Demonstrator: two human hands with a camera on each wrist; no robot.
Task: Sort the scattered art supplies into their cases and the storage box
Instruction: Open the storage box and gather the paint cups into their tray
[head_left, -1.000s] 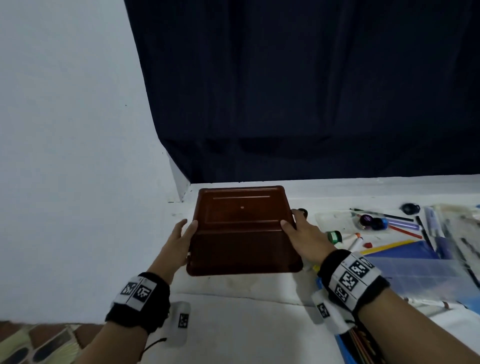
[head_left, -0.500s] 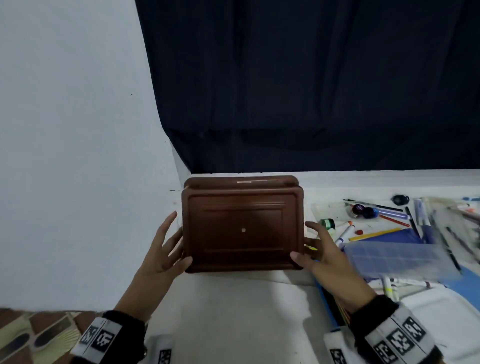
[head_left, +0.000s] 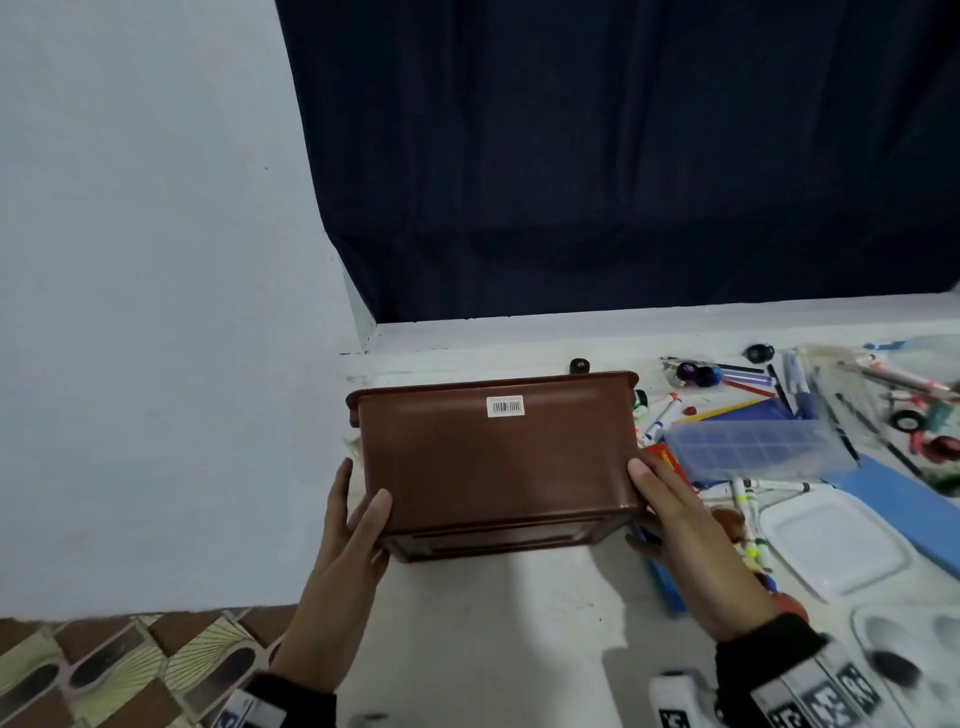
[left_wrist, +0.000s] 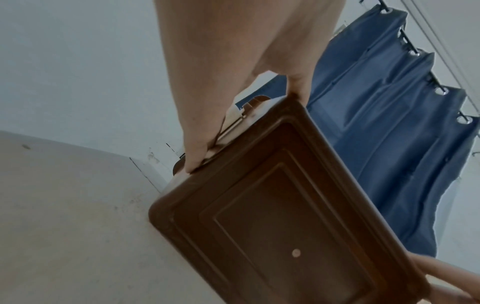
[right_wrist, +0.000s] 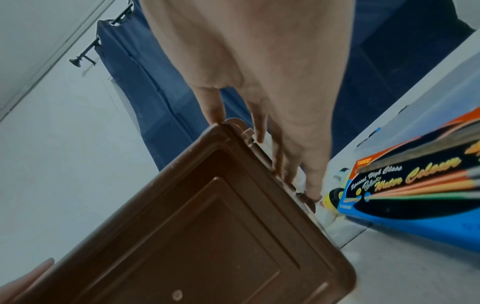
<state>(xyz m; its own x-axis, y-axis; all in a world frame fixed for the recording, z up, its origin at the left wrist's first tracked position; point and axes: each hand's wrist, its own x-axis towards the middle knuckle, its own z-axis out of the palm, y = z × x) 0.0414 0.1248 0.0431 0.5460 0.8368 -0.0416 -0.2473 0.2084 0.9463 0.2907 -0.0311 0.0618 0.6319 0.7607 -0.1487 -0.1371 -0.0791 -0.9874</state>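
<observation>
A brown plastic storage box (head_left: 493, 457) stands tipped on its side at the left end of the white table (head_left: 493, 623). Its barcode-labelled long wall faces up and its ribbed bottom (left_wrist: 285, 216) faces me. My left hand (head_left: 361, 488) grips the left end, thumb on the upper wall and fingers along the short side (left_wrist: 197, 156). My right hand (head_left: 657, 501) grips the right end the same way, fingers (right_wrist: 285, 156) lying along the short side of the box (right_wrist: 194, 226). The box's inside is hidden.
Markers (head_left: 662, 415), pens and small paint pots lie scattered to the right. A clear blue case (head_left: 753, 452), a white lid (head_left: 836, 540), a palette (head_left: 909, 649) and a water-colour pencil box (right_wrist: 415, 185) lie close to my right hand. A white wall rises at left, a dark curtain behind.
The box lay bottom-up on the table; both hands have tipped it toward me, so its bottom now faces me. My hands slid down to its near corners.
</observation>
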